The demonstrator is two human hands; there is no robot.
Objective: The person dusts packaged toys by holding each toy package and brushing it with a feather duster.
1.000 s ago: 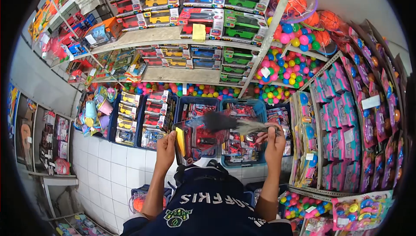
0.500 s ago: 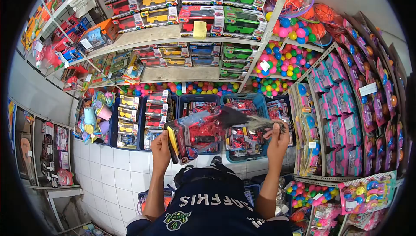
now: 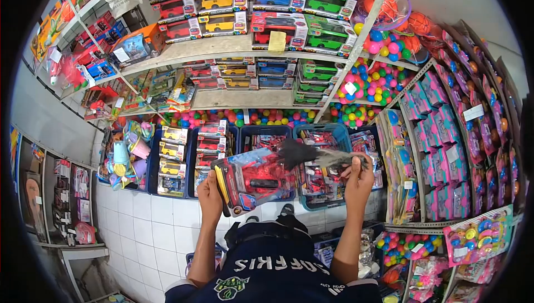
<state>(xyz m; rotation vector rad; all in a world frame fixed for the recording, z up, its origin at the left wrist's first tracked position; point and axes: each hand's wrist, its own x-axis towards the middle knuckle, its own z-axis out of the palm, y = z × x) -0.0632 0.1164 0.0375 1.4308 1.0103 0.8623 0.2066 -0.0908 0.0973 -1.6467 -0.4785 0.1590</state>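
My left hand [image 3: 209, 198] grips the left edge of a packaged red toy [image 3: 258, 180], a carded pack with a clear plastic front and yellow on its side. My right hand [image 3: 359, 183] is closed around the end of a feather duster [image 3: 296, 154], with black feathers at its far end and pale ones nearer my fingers. The black feathers lie over the right part of the pack; I cannot tell whether they press on it. Below is a teal basket [image 3: 307, 202] of similar red packs.
Dark blue baskets [image 3: 189, 164] with boxed toy cars stand in a row before the shelves. Boxed toy buses [image 3: 278, 30] fill the upper shelf [image 3: 211, 47]. Colourful plastic balls [image 3: 367, 80] lie at the right, beside hanging packs [image 3: 439, 153]. White tiles [image 3: 139, 219] cover the floor.
The pack has tilted so that its front shows more plainly. The duster stays over its right part. The whole view has shifted slightly, with the shelves now further right.
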